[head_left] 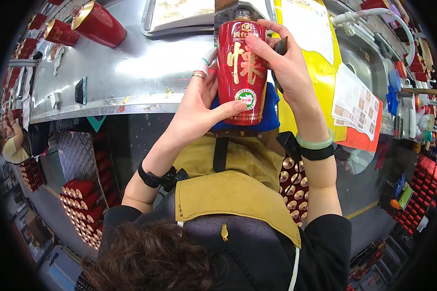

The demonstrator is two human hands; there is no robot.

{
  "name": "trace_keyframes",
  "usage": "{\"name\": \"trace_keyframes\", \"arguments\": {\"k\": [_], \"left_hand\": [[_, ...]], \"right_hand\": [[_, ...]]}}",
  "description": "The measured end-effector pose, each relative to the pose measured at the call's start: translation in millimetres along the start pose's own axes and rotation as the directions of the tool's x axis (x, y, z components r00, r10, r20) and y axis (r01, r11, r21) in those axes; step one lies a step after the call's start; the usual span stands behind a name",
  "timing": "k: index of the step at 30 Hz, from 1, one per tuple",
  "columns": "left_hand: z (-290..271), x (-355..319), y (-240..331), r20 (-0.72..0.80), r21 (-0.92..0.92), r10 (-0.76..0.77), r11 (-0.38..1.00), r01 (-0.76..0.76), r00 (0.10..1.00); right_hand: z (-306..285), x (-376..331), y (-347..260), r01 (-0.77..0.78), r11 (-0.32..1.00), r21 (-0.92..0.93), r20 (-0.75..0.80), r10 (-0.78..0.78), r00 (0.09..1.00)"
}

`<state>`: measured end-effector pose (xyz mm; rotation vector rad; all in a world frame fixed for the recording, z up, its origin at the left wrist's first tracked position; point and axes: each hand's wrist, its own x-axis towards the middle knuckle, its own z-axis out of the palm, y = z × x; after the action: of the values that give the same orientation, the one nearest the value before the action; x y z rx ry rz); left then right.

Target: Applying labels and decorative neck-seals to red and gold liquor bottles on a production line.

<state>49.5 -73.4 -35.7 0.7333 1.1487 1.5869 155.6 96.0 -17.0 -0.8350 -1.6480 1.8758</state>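
Head view: a red bottle (240,80) is held between both hands over the near edge of the counter (126,82), neck pointing away from the wearer, gold lettering facing up. The left hand (194,114) has its grip closed round the lower left side, thumb across the front by a round label. The right hand's (290,70) grip pinches the upper right side, thumb on the front; a dark object (280,46), its kind unclear, sits within it. Blue cloth (272,107) shows behind the base. Farther out are a metal tray (179,33), a yellow sheet (327,80), papers (357,102), a sink (369,60) and two gold-ended red containers (102,25).
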Motion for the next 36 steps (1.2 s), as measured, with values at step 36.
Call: {"name": "trace_keyframes", "arguments": {"k": [36], "left_hand": [[1.5,-6.5,-8.4,0.051,0.194,0.056,0.979,-0.065,0.997]], "right_hand": [[-1.3,-146.1,11.0,0.036,0.99,-0.138,-0.023,-0.04,0.999]]}}
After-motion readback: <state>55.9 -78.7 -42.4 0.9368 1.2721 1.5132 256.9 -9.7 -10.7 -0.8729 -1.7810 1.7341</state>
